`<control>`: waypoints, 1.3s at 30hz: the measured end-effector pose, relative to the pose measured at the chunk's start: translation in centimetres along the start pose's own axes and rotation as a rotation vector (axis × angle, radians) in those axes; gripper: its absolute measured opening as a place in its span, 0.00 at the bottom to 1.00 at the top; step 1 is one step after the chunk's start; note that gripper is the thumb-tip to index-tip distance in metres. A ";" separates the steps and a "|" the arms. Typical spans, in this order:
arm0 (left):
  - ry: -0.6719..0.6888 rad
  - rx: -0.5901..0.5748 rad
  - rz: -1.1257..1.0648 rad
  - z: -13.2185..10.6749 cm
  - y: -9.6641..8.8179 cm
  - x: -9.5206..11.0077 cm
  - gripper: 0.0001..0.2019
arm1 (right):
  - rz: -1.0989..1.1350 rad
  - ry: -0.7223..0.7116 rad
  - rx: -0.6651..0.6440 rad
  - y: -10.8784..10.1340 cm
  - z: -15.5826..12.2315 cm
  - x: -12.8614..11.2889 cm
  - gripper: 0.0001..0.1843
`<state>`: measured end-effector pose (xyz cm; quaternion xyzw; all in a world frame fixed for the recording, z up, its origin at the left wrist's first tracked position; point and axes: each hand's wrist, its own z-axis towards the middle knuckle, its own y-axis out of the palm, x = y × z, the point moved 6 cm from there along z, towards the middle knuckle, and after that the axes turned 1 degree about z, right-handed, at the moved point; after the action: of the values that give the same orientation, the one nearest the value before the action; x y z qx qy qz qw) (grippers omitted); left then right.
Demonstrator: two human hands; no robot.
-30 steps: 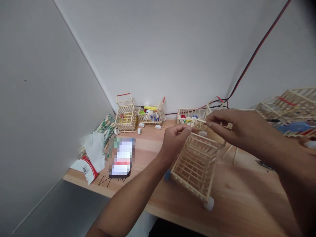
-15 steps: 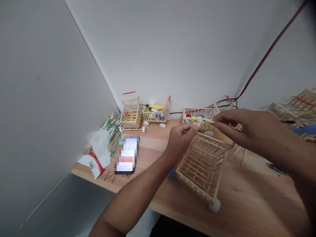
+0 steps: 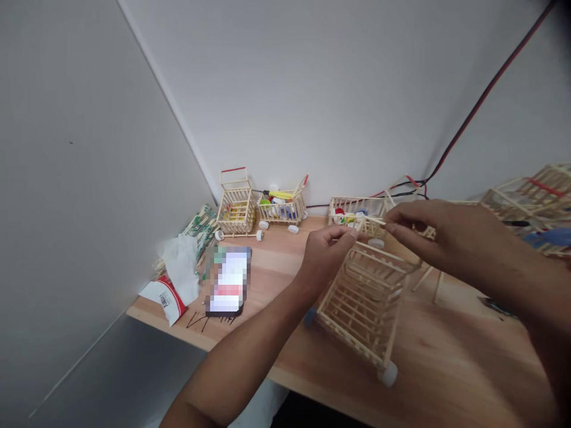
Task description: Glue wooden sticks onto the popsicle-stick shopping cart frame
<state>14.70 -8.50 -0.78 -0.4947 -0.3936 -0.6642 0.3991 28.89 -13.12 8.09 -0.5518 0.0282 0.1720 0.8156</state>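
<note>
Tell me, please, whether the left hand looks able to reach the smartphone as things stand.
Probably yes: nothing visible stands between the left hand and the smartphone, though the hand seems occupied pinching a thin wooden stick.

Slatted wooden cart (image 3: 362, 302), tilted, thin stick (image 3: 375, 220)

Wall (image 3: 303, 95): soft grey light, palest behind the stick cart (image 3: 363, 300); the lamp itself is not visible.
Side panel (image 3: 89, 178): dimmer, far left of the cart.
Bench (image 3: 446, 368): broad, soft-edged shadow right of the cart.
Phone (image 3: 228, 282): left of the cart, bright screen broken into coarse blocks.
Cart wheel (image 3: 388, 373): slightly blurred.
Corner: blackened, far above and right of the cart.
</note>
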 end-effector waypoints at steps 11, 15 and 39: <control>0.017 0.012 0.023 -0.2 -0.1 0.7 0.09 | 0.025 -0.010 0.008 0.3 -0.3 0.2 0.13; 0.029 0.008 0.022 -0.1 0.0 0.7 0.09 | 0.013 -0.016 0.028 0.2 -0.4 0.2 0.12; 0.025 0.018 -0.005 0.0 0.0 0.5 0.08 | 0.020 -0.010 0.004 -0.2 -0.3 -0.3 0.12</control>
<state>14.55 -8.56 -0.27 -0.4817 -0.3958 -0.6676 0.4070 28.75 -13.55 8.20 -0.5488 0.0299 0.1831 0.8151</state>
